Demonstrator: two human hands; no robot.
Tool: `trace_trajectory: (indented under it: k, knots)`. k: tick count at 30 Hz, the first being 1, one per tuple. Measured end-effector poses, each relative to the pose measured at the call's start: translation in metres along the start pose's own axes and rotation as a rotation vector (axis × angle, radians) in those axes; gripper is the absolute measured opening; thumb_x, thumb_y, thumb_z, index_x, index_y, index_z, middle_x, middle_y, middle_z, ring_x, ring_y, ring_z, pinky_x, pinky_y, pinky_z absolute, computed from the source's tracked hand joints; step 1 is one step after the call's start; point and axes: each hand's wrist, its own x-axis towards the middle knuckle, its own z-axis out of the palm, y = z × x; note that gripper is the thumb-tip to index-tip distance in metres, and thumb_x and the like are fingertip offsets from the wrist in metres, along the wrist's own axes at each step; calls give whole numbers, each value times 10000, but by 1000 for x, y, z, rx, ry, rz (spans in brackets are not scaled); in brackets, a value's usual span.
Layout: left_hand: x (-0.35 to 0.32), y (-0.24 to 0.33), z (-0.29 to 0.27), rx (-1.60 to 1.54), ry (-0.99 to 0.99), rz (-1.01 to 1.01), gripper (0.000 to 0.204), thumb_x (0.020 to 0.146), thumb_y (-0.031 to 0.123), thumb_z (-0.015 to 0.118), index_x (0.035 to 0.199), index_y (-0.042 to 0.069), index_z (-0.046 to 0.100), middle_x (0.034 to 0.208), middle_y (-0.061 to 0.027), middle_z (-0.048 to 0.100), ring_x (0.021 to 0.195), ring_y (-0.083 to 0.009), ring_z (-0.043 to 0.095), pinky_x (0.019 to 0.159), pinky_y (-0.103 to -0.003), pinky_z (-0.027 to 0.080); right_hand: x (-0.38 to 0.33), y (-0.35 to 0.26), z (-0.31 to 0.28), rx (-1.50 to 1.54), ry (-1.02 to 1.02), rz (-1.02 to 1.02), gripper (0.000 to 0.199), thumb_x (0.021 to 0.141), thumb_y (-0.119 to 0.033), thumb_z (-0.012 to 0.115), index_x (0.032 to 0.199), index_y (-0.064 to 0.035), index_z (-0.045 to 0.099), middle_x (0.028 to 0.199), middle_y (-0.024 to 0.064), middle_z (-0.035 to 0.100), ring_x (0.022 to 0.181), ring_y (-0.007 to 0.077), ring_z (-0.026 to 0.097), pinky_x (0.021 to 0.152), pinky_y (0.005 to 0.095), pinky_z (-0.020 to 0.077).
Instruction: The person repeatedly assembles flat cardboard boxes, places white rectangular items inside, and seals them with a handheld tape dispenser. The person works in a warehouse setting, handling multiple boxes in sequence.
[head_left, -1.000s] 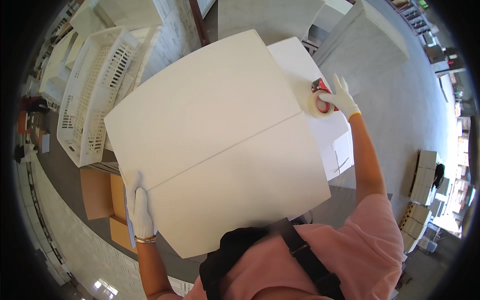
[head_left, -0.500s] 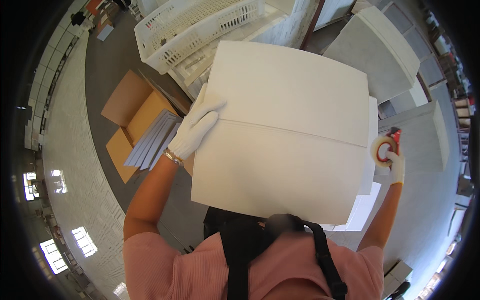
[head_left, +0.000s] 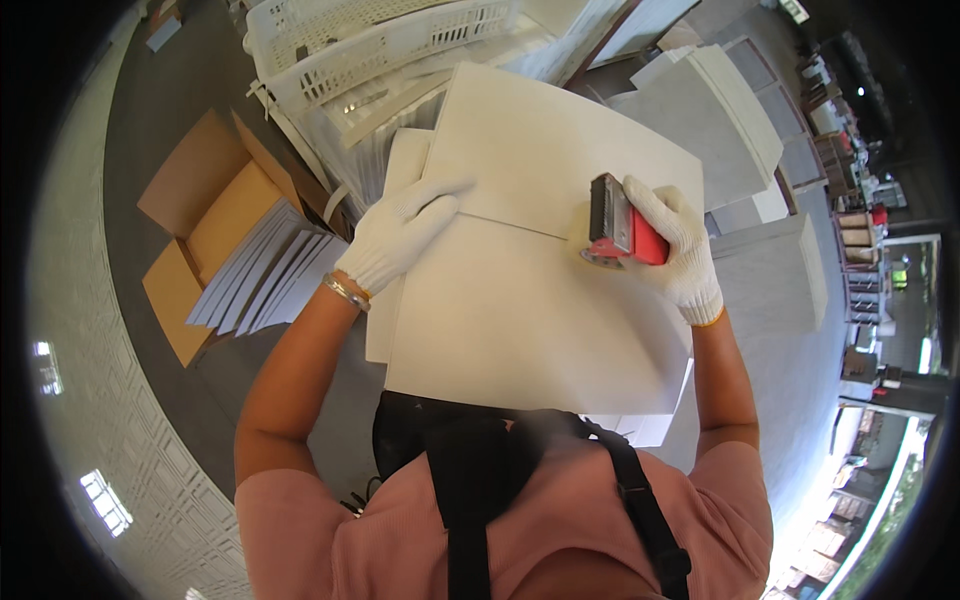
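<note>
A large white carton (head_left: 510, 310) lies before me, the seam between its two flaps running across the top. My left hand (head_left: 395, 232), in a white knit glove, rests on the carton's left edge, thumb apart from the fingers at the seam's end. In my gloved right hand (head_left: 672, 235) is a red tape dispenser (head_left: 630, 230) with a roll of clear tape, its dark toothed edge facing left. The hand grips it over the right half of the seam. Whether the tape touches the cardboard is not clear.
To the left stands an open brown carton (head_left: 215, 215) holding several thin white sheets (head_left: 265, 270). A white plastic crate (head_left: 385, 45) sits at the back. Stacked white boards (head_left: 700, 120) lie at the back right, and another pale panel (head_left: 770, 270) is to the right.
My right hand has swung inward from beyond the carton's right side, bringing the tape dispenser over the seam. My left hand stays at the left edge. The whole view has shifted slightly.
</note>
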Motion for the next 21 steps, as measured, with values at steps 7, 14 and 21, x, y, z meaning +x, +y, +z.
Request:
trace_trajectory:
  k: [7, 14, 21]
  knots:
    - [-1, 43, -10, 428, 119, 167, 582, 1015, 491, 616, 1388, 47, 671, 1469, -180, 599, 1180, -271, 687, 985, -399, 536, -5, -4, 6, -70, -45, -65, 820, 602, 30, 744, 1400, -154, 710, 991, 135, 634, 890, 309, 644, 781, 376, 538]
    - [0, 99, 11, -363, -363, -138, 598, 1025, 596, 616, 1189, 30, 712, 925, -59, 733, 727, -125, 638, 678, -305, 529, -2, -9, 5, -110, -64, -65, 799, 609, 38, 743, 1386, -147, 710, 987, 131, 627, 894, 319, 645, 778, 389, 543]
    - [7, 73, 45, -708, -382, -170, 439, 1030, 490, 660, 1099, 64, 741, 824, -2, 662, 674, -62, 564, 608, -220, 444, 0, -16, 4, -120, -94, -50, 790, 601, 28, 761, 1369, -150, 717, 978, 124, 632, 882, 318, 655, 770, 385, 551]
